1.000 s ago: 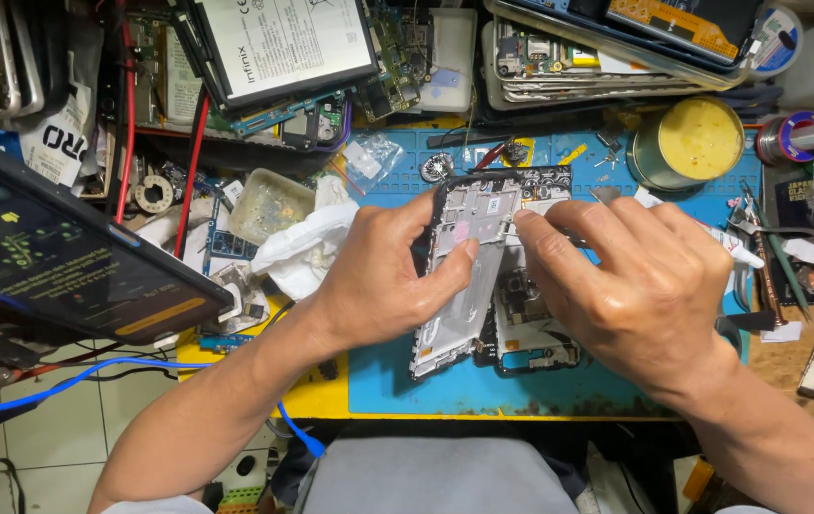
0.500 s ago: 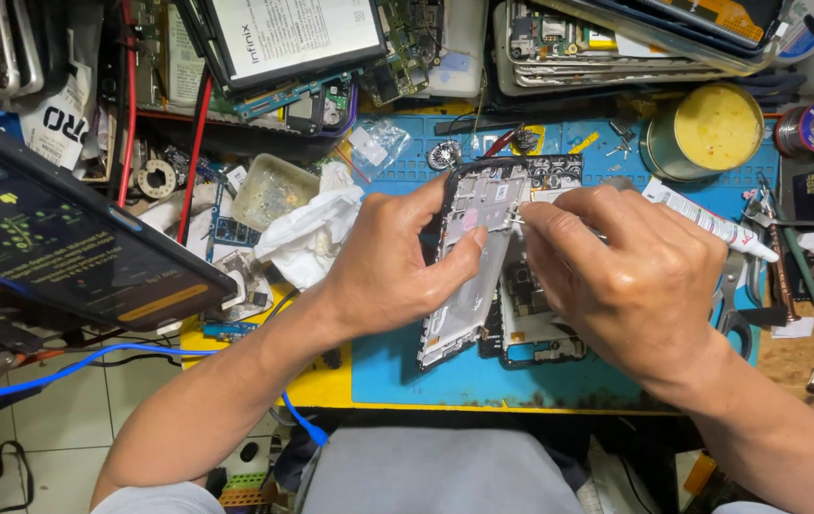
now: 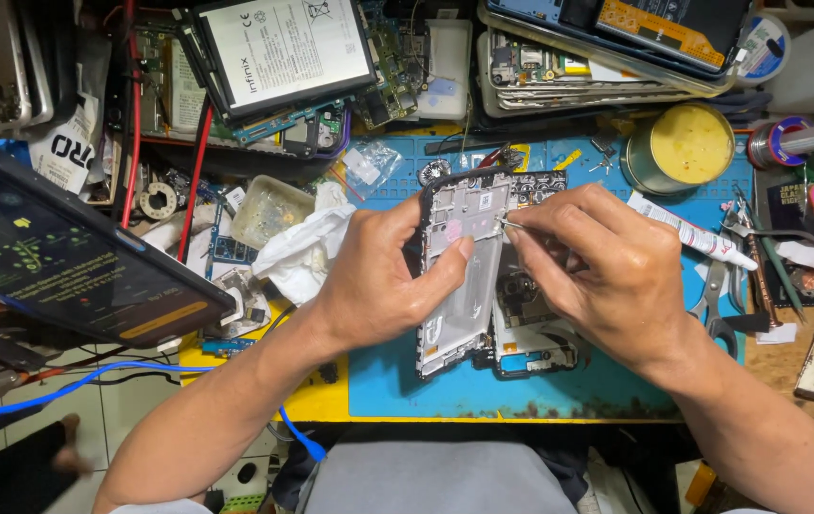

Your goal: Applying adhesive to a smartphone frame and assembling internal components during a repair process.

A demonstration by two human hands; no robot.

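Hands meet over a blue work mat (image 3: 559,390), which serves as the landmark for everything around it. At the mat's middle the left hand (image 3: 378,276) is closed around a phone frame (image 3: 459,276), thumb pressed on its silvery inner face and fingers wrapped behind its left edge, tilting it up off the mat. The right hand (image 3: 607,271) is pinched shut on a thin metal tool (image 3: 507,225), whose tip touches the upper part of the frame. Under the frame, flat on the mat, lies an opened phone body (image 3: 530,333) with its circuit parts showing. On the mat's upper right corner stands a round tin of yellow paste (image 3: 687,145), and a white tube (image 3: 692,233) lies just below it. Off the mat's left edge sit a crumpled white cloth (image 3: 307,247) and a small clear tray (image 3: 269,209). Further left, a dark tablet (image 3: 74,252) with a lit diagram leans over the bench, with a blue cable (image 3: 93,381) running below it. Above the mat lies a flat battery (image 3: 288,48).
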